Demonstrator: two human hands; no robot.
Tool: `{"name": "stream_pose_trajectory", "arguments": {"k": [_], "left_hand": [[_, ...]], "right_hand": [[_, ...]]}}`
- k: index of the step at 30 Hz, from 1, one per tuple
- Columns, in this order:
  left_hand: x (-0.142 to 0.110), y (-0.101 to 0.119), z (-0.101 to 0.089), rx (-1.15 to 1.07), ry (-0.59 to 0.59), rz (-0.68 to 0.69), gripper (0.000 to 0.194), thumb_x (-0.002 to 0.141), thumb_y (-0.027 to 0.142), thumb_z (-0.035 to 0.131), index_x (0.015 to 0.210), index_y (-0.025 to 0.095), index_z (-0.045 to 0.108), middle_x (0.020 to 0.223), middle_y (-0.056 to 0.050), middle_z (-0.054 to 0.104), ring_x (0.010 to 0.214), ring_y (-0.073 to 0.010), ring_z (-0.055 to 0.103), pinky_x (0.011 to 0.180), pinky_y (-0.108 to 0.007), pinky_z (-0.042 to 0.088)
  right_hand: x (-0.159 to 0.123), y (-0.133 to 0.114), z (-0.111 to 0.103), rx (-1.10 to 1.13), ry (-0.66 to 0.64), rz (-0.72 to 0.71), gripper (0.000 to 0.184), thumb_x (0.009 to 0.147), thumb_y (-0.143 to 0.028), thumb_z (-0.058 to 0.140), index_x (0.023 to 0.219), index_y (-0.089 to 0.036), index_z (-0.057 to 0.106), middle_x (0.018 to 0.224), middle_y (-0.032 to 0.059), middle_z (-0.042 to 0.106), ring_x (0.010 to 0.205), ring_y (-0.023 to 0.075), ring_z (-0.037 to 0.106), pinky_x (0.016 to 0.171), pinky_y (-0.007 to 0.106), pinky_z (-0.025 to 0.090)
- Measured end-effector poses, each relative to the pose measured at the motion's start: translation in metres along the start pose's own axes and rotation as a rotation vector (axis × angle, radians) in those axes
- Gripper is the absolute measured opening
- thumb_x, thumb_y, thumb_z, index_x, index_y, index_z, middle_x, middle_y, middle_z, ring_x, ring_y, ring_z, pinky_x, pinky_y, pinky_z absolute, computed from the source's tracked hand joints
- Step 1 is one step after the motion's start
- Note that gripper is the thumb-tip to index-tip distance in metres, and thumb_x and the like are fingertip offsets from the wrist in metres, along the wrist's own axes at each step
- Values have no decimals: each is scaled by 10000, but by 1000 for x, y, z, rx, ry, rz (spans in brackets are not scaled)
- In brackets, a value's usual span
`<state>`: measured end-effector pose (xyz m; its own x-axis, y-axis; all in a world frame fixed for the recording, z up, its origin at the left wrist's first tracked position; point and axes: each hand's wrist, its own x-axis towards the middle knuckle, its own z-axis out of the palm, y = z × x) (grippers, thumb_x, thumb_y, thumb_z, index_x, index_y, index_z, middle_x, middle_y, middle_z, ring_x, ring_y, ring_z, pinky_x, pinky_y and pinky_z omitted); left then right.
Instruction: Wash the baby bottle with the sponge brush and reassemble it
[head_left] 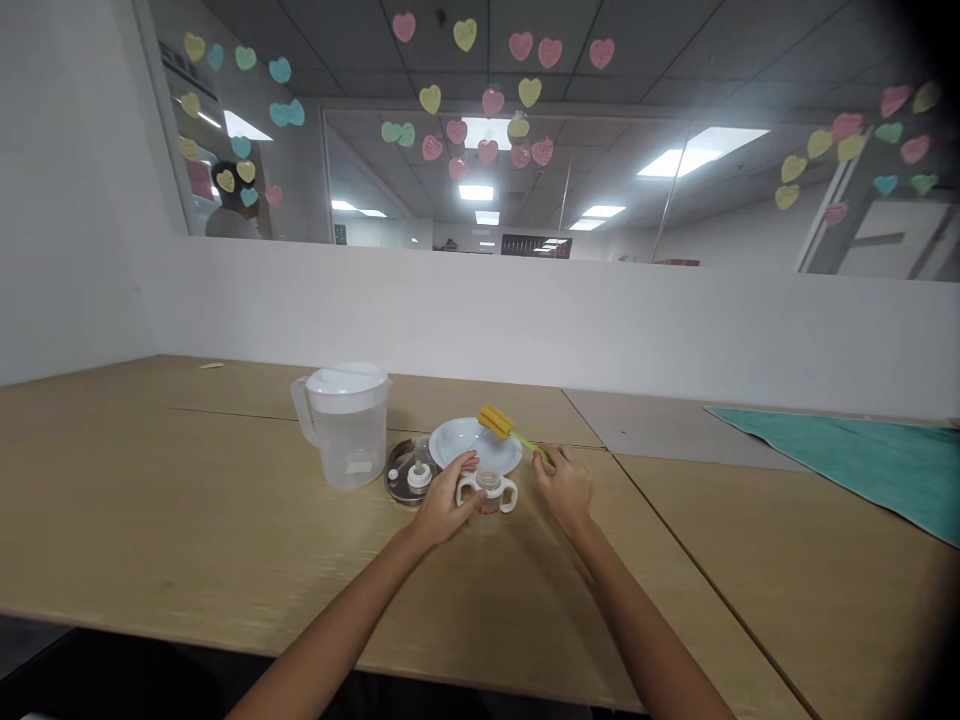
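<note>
My left hand (448, 502) is closed around the left side of a small clear baby bottle (489, 482) with two white handles and an uncovered threaded neck. In my right hand (564, 484) is the green handle of a bottle brush (496, 421) with a yellow sponge head. The sponge head is over the far right rim of a white bowl (448, 440), just behind the bottle. Left of the bowl, a round metal tray (395, 490) carries a white bottle collar (419, 476) with a clear teat, and a small white piece (393, 475).
A clear lidded pitcher (351, 440) stands at the left behind the tray. Teal cloth (847, 450) lies over the table's right side. A white wall (465, 310) rises behind the wooden table (225, 520), with a window above. A person (234, 205) is beyond the glass.
</note>
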<state>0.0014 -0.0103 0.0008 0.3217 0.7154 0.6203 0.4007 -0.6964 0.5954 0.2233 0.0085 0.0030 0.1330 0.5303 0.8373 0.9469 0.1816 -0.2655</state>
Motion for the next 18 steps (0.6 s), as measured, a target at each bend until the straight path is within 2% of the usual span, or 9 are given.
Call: {"name": "stream_pose_trajectory", "arguments": {"k": [2, 6, 10, 12, 15, 18], "left_hand": [[0, -1, 1, 33, -29, -39, 648, 734, 429, 617, 1293, 202, 381, 1189, -108, 560, 1090, -222, 529, 935, -373, 409], [1, 2, 5, 77, -8, -99, 719, 613, 477, 707, 1234, 202, 473, 1050, -77, 597, 930, -211, 575, 830, -344, 456], [3, 9, 7, 47, -74, -79, 515, 637, 482, 689, 1065, 207, 612, 961, -55, 601, 897, -197, 563, 814, -323, 450], [3, 11, 8, 2, -100, -91, 460, 644, 478, 686, 1014, 209, 634, 964, -47, 616, 908, -198, 565, 820, -317, 445], [1, 13, 10, -109, -132, -144, 488, 650, 464, 686, 1057, 208, 603, 995, -35, 646, 899, -195, 587, 797, -306, 455], [-2, 12, 15, -185, -156, -209, 516, 645, 464, 689, 1073, 195, 587, 969, -39, 670, 834, -194, 614, 717, -290, 483]], "right_hand": [[0, 0, 0, 9, 1, -7, 273, 854, -328, 454, 873, -190, 688, 785, 36, 639, 650, 124, 543, 585, 235, 298], [0, -1, -1, 34, 10, 16, 273, 845, -319, 456, 898, -183, 687, 807, 46, 644, 691, 138, 558, 605, 233, 318], [2, -3, -9, 132, -24, 86, 270, 820, -284, 451, 914, -197, 689, 851, 43, 646, 725, 144, 566, 628, 232, 345], [5, -4, -13, 253, -68, 126, 270, 805, -278, 453, 911, -206, 690, 867, 36, 646, 753, 148, 573, 659, 234, 368], [9, -3, -16, 509, -117, 199, 269, 783, -290, 462, 881, -189, 691, 873, 41, 652, 791, 162, 577, 710, 252, 399], [13, 0, -12, 781, -144, 313, 267, 746, -319, 499, 830, -151, 690, 828, 63, 666, 765, 179, 580, 696, 276, 427]]}}
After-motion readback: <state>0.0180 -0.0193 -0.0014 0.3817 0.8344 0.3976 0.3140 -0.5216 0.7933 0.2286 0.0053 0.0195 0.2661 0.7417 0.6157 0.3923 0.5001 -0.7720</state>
